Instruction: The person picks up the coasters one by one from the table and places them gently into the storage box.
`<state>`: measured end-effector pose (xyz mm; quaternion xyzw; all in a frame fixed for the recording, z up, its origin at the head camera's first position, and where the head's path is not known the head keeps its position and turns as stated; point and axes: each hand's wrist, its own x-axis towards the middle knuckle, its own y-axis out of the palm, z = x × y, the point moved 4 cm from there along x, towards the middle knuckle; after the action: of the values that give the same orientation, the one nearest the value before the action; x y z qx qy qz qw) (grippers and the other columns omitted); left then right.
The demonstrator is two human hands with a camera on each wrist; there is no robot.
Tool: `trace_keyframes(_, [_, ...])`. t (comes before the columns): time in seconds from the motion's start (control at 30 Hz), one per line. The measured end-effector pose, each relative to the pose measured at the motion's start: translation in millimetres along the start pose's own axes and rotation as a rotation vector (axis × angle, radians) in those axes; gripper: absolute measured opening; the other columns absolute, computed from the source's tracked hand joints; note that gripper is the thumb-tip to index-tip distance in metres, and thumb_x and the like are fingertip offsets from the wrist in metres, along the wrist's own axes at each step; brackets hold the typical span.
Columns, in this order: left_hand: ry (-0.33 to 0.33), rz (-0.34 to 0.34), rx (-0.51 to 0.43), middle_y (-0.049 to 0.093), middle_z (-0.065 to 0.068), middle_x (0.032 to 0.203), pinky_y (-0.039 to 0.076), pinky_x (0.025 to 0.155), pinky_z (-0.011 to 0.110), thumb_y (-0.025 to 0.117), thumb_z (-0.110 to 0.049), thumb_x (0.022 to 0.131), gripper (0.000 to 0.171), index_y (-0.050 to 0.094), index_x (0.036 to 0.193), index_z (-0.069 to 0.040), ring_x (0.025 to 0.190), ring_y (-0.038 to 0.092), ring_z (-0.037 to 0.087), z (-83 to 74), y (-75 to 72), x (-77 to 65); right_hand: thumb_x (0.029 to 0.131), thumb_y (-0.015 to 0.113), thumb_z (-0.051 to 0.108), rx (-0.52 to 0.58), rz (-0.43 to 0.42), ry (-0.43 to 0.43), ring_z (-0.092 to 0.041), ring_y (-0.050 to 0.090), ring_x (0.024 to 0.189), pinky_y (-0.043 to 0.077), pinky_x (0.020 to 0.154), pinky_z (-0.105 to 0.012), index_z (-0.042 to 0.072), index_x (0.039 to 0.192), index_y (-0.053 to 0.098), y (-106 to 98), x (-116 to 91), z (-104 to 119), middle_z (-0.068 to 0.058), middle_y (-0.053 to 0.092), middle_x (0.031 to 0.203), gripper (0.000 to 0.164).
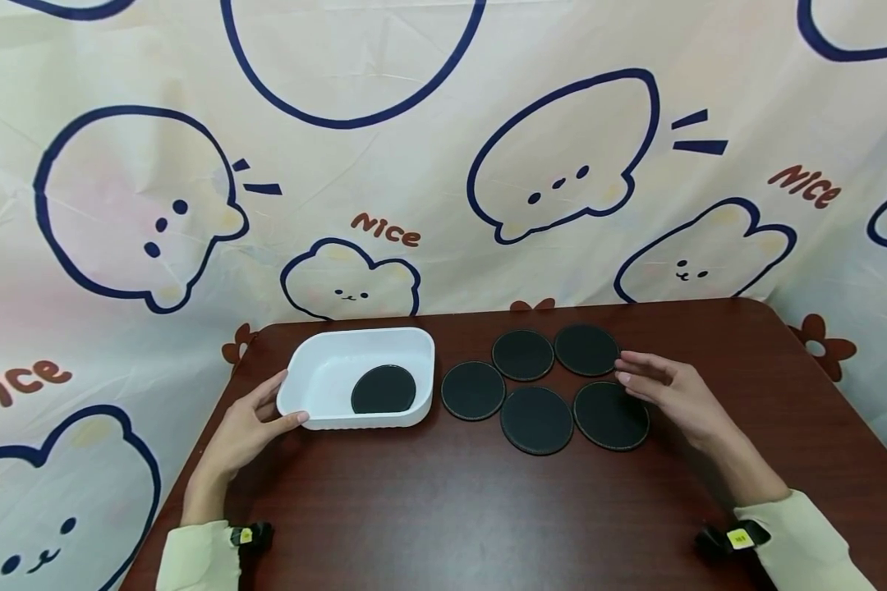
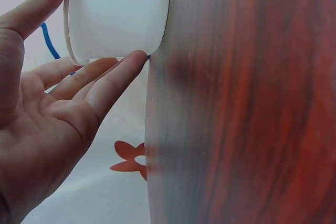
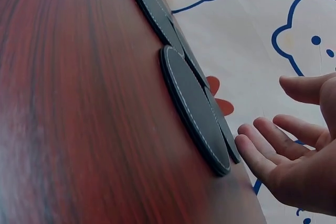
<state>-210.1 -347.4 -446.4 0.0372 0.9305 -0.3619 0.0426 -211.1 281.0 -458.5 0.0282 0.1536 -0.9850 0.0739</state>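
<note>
Cartoon-bear fabric with "Nice" written all over it hangs behind a dark brown desk, and somebody in pale green sleeves has both hands out over the wood. White tray is sitting up by the back edge, toward the back left corner, with one black disc lying in it over on the right side. Left hand has the tray by its left end, thumb over the near corner of the rim and fingers round the far side, so yeah, a proper hold. Just right of the tray, five more black discs lie flat and close together near the back edge: two farther back, three a bit nearer the person, with pale stitching round the rims. Right hand is at the right end of that bunch, toward the back right corner, fingers loosely extended, thumb apart, gripping nothing. Its fingertips are right at the edges of the two end discs, though honestly can't tell whether they're touching.
</note>
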Motion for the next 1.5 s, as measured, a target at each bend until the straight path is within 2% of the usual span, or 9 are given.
trace_keyframes(0.17, [-0.006,0.003,0.002,0.039,0.030,0.168,0.053,0.110,0.054,0.079,-0.041,0.098,0.099,0.023,0.172,-0.008,0.144,0.057,0.048,0.2,-0.6,-0.4,0.108,0.066,0.041,-0.077,-0.004,0.013,0.020,0.060,0.111,0.054,0.092,-0.008,0.002,0.162,0.044,-3.6,-1.8,-1.9,-0.028,0.055,0.158,0.070])
trace_keyframes(0.27, [-0.007,0.005,0.007,0.040,0.030,0.168,0.054,0.110,0.053,0.079,-0.040,0.099,0.098,0.022,0.172,-0.008,0.143,0.058,0.048,0.0,-0.8,-0.8,0.107,0.067,0.042,-0.145,-0.004,0.013,0.014,0.060,0.116,0.052,0.090,-0.006,0.004,0.162,0.045,-3.9,-1.4,-4.6,-0.026,0.056,0.158,0.070])
trace_keyframes(0.4, [-0.002,0.004,0.008,0.040,0.030,0.168,0.055,0.109,0.052,0.080,-0.040,0.098,0.098,0.023,0.172,-0.009,0.143,0.058,0.048,0.0,-0.8,-1.2,0.107,0.068,0.039,-0.221,0.010,-0.005,-0.023,0.064,0.137,0.050,0.089,-0.005,0.003,0.163,0.044,-3.0,-1.8,-8.0,-0.026,0.053,0.160,0.071])
trace_keyframes(0.5, [0.000,0.004,0.006,0.040,0.030,0.168,0.054,0.109,0.052,0.080,-0.042,0.098,0.099,0.023,0.172,-0.009,0.143,0.058,0.048,0.1,-0.5,-1.1,0.106,0.069,0.039,-0.296,0.014,-0.031,-0.044,0.054,0.147,0.050,0.092,-0.006,0.003,0.163,0.044,-2.7,-2.5,-9.3,-0.027,0.051,0.162,0.072])
trace_keyframes(0.6, [-0.001,0.005,0.002,0.040,0.030,0.168,0.053,0.110,0.053,0.080,-0.044,0.097,0.100,0.023,0.172,-0.009,0.143,0.057,0.049,0.0,-0.5,-1.0,0.106,0.069,0.041,-0.400,0.006,-0.059,-0.048,0.050,0.149,0.058,0.105,-0.028,0.002,0.162,0.045,-2.8,-2.9,-9.5,-0.027,0.050,0.162,0.073])
trace_keyframes(0.7, [-0.002,0.005,0.001,0.040,0.030,0.168,0.051,0.110,0.054,0.080,-0.044,0.097,0.101,0.022,0.172,-0.010,0.143,0.057,0.049,-0.6,-0.6,-0.9,0.105,0.070,0.042,-0.481,0.002,-0.082,-0.049,0.047,0.151,0.049,0.115,-0.057,0.002,0.162,0.045,-3.1,-3.3,-9.4,-0.028,0.049,0.163,0.074])
trace_keyframes(0.77, [-0.001,0.005,0.000,0.040,0.030,0.168,0.050,0.110,0.054,0.080,-0.044,0.097,0.101,0.022,0.172,-0.009,0.143,0.057,0.049,-0.9,-0.6,-0.8,0.104,0.072,0.041,-0.508,0.005,-0.094,-0.052,0.045,0.151,0.045,0.116,-0.067,0.001,0.161,0.045,-3.3,-3.7,-9.7,-0.030,0.048,0.163,0.075])
trace_keyframes(1.23, [-0.009,0.009,0.003,0.040,0.031,0.168,0.049,0.112,0.057,0.080,-0.042,0.098,0.099,0.022,0.172,-0.009,0.144,0.056,0.050,-1.5,1.1,-1.0,0.098,0.080,0.038,-0.617,0.075,-0.158,-0.056,0.046,0.148,0.042,0.115,-0.074,-0.003,0.160,0.045,6.8,-5.8,-8.4,-0.035,0.046,0.162,0.082])
trace_keyframes(1.5, [-0.008,0.014,0.013,0.040,0.031,0.167,0.051,0.110,0.056,0.080,-0.039,0.098,0.099,0.021,0.172,-0.009,0.143,0.057,0.049,2.7,1.7,0.6,0.094,0.083,0.043,-0.641,0.114,-0.128,-0.060,0.033,0.154,0.035,0.118,-0.078,-0.006,0.158,0.046,11.1,-3.8,-9.5,-0.037,0.037,0.166,0.089])
